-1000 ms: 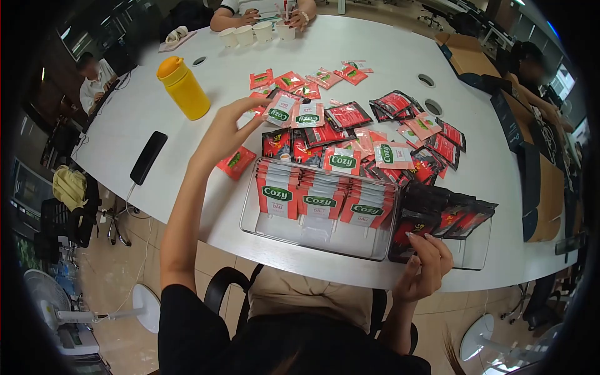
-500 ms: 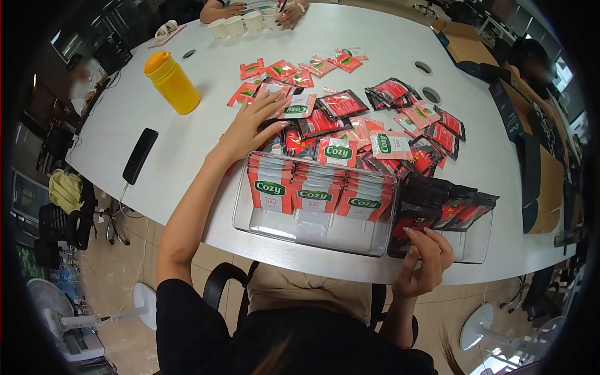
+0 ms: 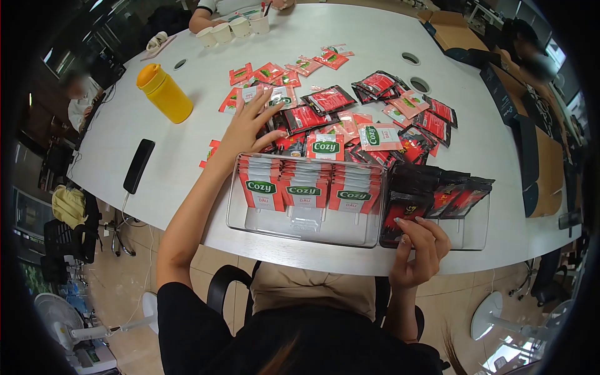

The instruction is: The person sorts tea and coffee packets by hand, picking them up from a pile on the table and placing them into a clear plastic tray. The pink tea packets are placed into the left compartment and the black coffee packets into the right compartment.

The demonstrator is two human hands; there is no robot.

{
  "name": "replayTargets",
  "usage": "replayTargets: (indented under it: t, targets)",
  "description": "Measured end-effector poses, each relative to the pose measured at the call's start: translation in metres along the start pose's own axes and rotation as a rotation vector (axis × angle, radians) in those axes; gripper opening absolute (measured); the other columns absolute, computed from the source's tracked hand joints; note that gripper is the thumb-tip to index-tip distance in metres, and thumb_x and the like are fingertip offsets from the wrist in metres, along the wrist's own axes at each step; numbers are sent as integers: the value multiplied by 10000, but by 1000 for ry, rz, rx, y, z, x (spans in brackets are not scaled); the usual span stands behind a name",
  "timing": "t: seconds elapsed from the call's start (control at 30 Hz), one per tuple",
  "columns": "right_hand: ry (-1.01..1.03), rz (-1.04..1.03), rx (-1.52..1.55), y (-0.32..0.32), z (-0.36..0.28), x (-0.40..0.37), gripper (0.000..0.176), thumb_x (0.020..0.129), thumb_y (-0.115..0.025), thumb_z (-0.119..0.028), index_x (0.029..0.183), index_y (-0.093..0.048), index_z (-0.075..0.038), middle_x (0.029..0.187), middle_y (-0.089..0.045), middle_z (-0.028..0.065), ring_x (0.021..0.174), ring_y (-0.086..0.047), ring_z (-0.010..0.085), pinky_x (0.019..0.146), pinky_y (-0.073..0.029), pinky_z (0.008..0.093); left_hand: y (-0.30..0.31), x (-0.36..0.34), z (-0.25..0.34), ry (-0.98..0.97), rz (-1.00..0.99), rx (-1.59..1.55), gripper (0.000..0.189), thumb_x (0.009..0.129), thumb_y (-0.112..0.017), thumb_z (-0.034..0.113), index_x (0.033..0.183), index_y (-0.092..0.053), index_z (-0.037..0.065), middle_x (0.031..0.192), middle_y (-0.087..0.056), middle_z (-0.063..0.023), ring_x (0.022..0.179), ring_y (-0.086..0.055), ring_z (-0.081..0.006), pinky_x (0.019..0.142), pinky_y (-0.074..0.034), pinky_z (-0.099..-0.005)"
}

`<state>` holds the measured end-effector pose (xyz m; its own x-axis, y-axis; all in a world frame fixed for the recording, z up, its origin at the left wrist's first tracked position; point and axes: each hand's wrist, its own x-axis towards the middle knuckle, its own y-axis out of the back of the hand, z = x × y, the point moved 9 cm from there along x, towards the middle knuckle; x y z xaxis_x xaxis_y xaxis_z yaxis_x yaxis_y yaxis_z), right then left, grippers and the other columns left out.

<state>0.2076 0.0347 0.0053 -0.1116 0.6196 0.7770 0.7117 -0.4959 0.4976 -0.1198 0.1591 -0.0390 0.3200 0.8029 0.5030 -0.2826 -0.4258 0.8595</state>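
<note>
My left hand (image 3: pixel 251 125) rests with spread fingers on the left part of a loose pile of pink Cozy sachets (image 3: pixel 325 147) and black-and-red sachets (image 3: pixel 306 118). Close in front of me a clear plastic box (image 3: pixel 275 226) holds three upright rows of pink Cozy sachets (image 3: pixel 260 189). To its right, a second clear box (image 3: pixel 478 234) contains upright black-and-red sachets (image 3: pixel 406 206). My right hand (image 3: pixel 420 253) is at that box's front edge, its bent fingers against the front black sachet; whether they grip it is unclear.
A yellow bottle (image 3: pixel 165 94) and a black phone (image 3: pixel 139 166) with a cable lie to the left. Several white cups (image 3: pixel 240 27) stand at the far edge near another person's arm (image 3: pixel 203 20). Open cardboard boxes (image 3: pixel 542 165) are at the right.
The view has shifted slightly, so the table items appear a little further left. My left hand's fingers are spread wider over the pile. My right hand stays at the black sachets.
</note>
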Motion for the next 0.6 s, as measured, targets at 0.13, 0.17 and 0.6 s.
replayTargets:
  t: [0.13,0.17,0.6]
  targets:
    - [5,-6,5,1,0,-1,161,778,-602,-83,916,-685,-90,855,-684,2,890,-585,191,848,-331,304,33,-6,10,239,-215,-178,470,795,-664,332,1216,-567,146,1311,-491,-97,1222,-450,-282,984,-399,-393]
    - [8,-7,6,2,0,-1,163,774,-604,-79,915,-685,-90,854,-683,2,890,-585,191,848,-331,304,32,-14,13,349,-334,-282,474,788,-672,299,1224,-561,148,1307,-494,-97,1223,-450,-278,979,-408,-380]
    - [16,17,-10,4,-3,0,161,759,-622,-56,901,-685,-94,855,-681,-9,886,-594,185,842,-341,304,-9,5,39,-108,-421,-25,810,748,-609,519,1442,-274,269,1501,-233,-59,1313,-331,-362,1011,-402,-460]
